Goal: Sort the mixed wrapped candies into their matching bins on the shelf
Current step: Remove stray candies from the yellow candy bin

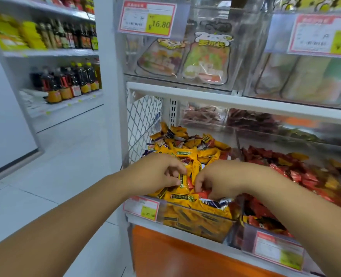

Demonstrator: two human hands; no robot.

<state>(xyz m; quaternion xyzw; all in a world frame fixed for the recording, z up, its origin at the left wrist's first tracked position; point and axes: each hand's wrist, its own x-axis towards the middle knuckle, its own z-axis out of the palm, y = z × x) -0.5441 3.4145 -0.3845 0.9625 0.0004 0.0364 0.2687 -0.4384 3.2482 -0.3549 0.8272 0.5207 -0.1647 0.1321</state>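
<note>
Two hands are in my view, both down in the clear bin (215, 220) at the left front corner of the lower shelf (185, 239). My left hand (161, 172) has its fingers curled and pinches one yellow candy (182, 180) upright between thumb and fingertips, just above the heap of yellow wrappers (187, 153) that fills this bin. My right hand (219, 180) is just beside it, fingers bent down into the heap and touching a red wrapper (202, 195); I cannot tell whether they pinch it or only rest on it. A few purple-and-white pieces (211, 202) lie among the yellow ones near the bin's front wall. The next bin to the right holds red candies (285, 170) with some yellow pieces mixed in. Price tags (143, 208) hang on the bins' front edges. On the shelf above I see clear bins with bagged sweets (205, 60). Bottles (65, 82) stand on a separate rack, well apart at far left.
</note>
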